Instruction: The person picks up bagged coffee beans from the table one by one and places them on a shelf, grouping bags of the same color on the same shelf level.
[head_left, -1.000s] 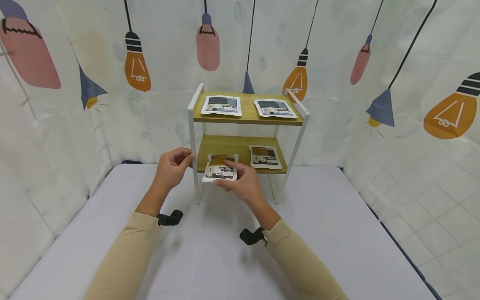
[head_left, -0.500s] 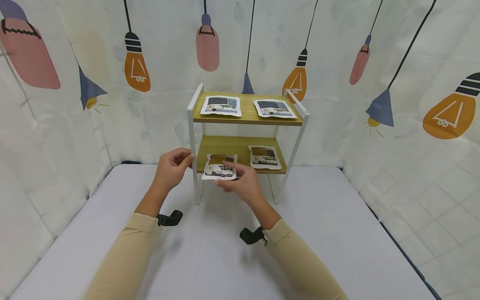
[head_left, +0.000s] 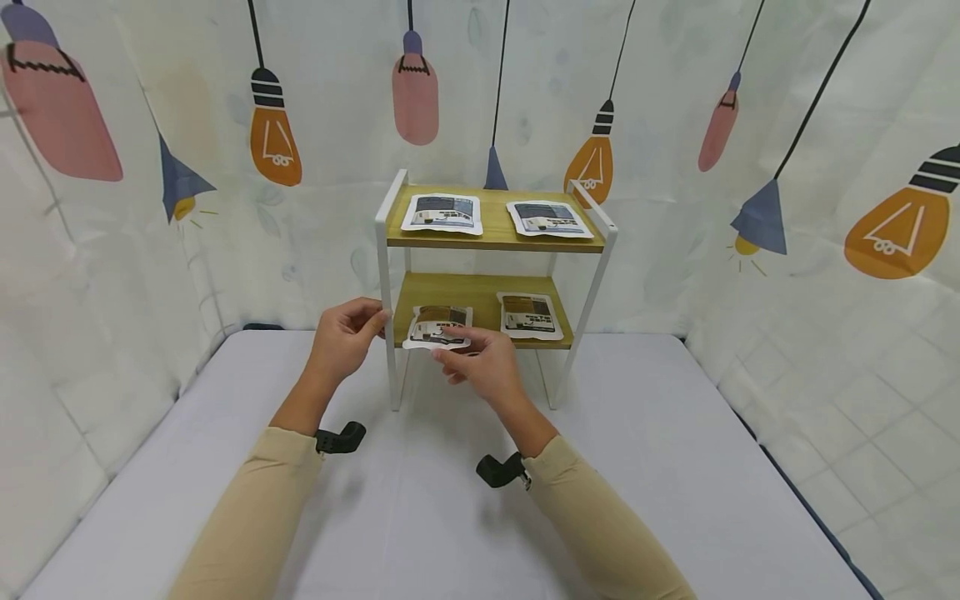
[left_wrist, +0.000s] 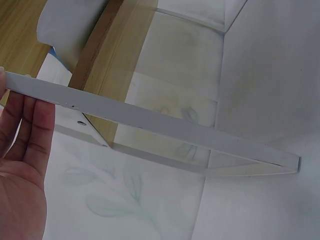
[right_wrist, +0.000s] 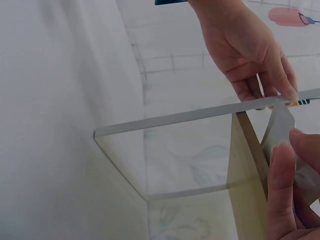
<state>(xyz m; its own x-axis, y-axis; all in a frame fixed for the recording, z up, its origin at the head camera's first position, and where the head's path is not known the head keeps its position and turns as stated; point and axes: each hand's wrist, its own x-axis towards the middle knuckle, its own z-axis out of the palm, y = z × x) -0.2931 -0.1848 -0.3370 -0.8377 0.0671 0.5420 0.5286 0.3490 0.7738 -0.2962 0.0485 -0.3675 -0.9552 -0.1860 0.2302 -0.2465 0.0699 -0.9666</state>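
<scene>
My left hand (head_left: 341,340) grips the white front-left post (head_left: 392,377) of a small two-tier rack with wooden shelves. In the left wrist view the fingers (left_wrist: 36,135) lie behind that post. At the lower shelf (head_left: 480,285), my right hand (head_left: 489,365) pinches the near edge of a flat white pouch (head_left: 431,317) with a brown printed label. This pouch lies over the shelf's front-left part, its near edge at the shelf's front. Seen from the right wrist, the pouch (right_wrist: 281,125) shows its pale underside beside the shelf edge.
Another brown-labelled pouch (head_left: 530,317) lies on the lower shelf's right side. Two blue-labelled pouches, one left (head_left: 442,213) and one right (head_left: 550,219), lie on the top shelf (head_left: 495,242). The rack stands on a white-covered table (head_left: 420,500) before a lamp-patterned curtain (head_left: 330,125).
The right hand has moved the pouch slightly back and down onto the lower shelf, and its near edge has dropped flatter. The left hand has stayed on the post.
</scene>
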